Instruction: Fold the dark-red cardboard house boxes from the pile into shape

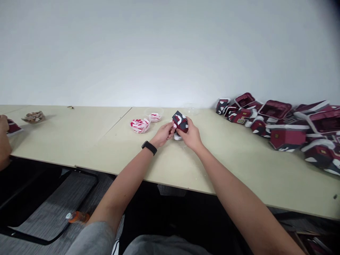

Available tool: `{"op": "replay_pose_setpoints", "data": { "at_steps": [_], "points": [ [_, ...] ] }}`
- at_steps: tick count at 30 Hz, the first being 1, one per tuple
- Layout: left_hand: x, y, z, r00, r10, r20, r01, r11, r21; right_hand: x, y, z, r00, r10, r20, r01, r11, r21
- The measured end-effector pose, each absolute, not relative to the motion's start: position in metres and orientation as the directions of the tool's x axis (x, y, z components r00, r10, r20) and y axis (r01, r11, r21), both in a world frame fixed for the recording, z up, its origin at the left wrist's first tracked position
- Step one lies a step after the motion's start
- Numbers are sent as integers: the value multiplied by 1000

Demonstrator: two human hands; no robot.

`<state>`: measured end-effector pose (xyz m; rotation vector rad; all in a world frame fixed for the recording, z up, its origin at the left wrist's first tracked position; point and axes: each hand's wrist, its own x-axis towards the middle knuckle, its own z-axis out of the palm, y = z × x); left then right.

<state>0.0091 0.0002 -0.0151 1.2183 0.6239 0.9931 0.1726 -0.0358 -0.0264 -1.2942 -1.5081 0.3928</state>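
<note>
The right hand (192, 134) was curled around a small dark red and grey box (182, 121) with white drip-like patches, thumb on the near side and fingers behind it. The box was tilted, raised just over the surface (162, 163) in front of the person. The left hand (165, 134) was closed to a pinch at the box's left edge, its fingertips on a small red-and-white striped piece (174, 125); whether that piece was fixed to the box or only touching it could not be told. A white rounded part showed just below the box, partly hidden by the fingers.

Good handling there called for a steady right grip on the firm sides, without squeezing them inward, and a light left pinch near the piece's edge, so that its face stayed in sight. Small, slow adjustments, with the spot turned toward the eyes, seemed the safest way to keep the piece straight and avoid creasing it.

Just beyond the left hand stood two bowls of similar striped pieces, a nearer one (140, 132) and a smaller one (155, 121). Similar boxes (288, 137) lay heaped to the right.
</note>
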Motion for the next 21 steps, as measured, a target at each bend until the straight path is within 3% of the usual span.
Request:
{"op": "replay_pose_setpoints", "data": {
  "at_steps": [5, 21],
  "points": [
    [2, 2, -7, 432, 894, 118, -327, 33, 944, 177, -33, -26, 204, 855, 477, 504, 326, -800],
    [4, 2, -17, 533, 834, 142, -200, -39, 979, 169, -42, -24, 107, 847, 520, 543, 389, -744]
  ]
}}
